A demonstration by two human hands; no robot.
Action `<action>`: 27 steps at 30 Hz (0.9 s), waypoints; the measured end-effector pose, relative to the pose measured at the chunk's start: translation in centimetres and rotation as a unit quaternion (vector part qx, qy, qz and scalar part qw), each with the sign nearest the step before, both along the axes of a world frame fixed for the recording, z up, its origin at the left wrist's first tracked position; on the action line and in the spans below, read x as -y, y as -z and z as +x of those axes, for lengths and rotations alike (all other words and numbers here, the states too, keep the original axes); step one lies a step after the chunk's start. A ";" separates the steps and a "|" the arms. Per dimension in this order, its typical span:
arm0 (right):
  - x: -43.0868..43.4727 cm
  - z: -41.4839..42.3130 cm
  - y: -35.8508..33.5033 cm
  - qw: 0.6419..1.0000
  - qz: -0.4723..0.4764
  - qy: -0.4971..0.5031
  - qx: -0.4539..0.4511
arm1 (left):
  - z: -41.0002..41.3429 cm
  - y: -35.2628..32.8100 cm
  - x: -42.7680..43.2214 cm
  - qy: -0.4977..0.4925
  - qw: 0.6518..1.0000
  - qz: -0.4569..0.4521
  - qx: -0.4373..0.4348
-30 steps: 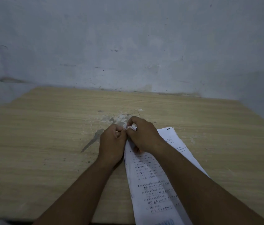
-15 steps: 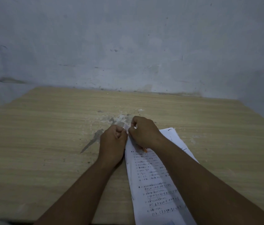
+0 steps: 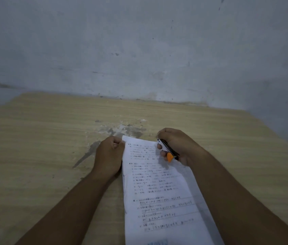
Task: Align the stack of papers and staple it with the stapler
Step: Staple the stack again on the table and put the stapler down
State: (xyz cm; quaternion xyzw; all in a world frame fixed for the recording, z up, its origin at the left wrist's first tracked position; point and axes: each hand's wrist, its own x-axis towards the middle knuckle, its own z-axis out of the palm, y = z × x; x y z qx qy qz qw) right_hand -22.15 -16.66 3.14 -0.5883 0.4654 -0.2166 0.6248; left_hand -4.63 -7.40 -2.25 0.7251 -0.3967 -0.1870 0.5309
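Observation:
A stack of printed white papers (image 3: 159,188) lies on the wooden table, running from its top edge near my hands down to the bottom of the view. My left hand (image 3: 108,154) pinches the top left corner of the stack. My right hand (image 3: 176,145) is closed around a small dark stapler (image 3: 167,150) with a white tip and an orange end, held over the top right part of the stack. My right forearm covers the stack's right edge.
The light wooden table (image 3: 42,147) has a grey worn patch (image 3: 122,131) just beyond the papers. A pale blue-grey wall (image 3: 139,50) rises directly behind the table's far edge.
My right hand has moved right, away from the top left corner, with the stapler now showing in it. My left hand stays at that corner. The top of the stack is now uncovered.

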 end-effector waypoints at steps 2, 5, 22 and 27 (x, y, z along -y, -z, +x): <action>0.8 -1.7 -0.2 1.000 -0.008 0.016 -0.011 | -0.3 -0.1 0.4 -0.010 0.999 0.021 0.028; 2.0 -4.6 -0.5 0.997 -0.041 0.045 -0.044 | -0.7 -0.2 0.9 -0.023 0.996 0.052 0.072; 6.9 -13.8 -1.5 0.925 -0.066 -0.091 -0.362 | -1.1 0.8 2.1 -0.022 0.977 0.082 0.195; 7.5 -14.0 -1.8 0.914 -0.037 -0.111 -0.388 | -1.0 0.9 2.0 -0.023 0.977 0.082 0.197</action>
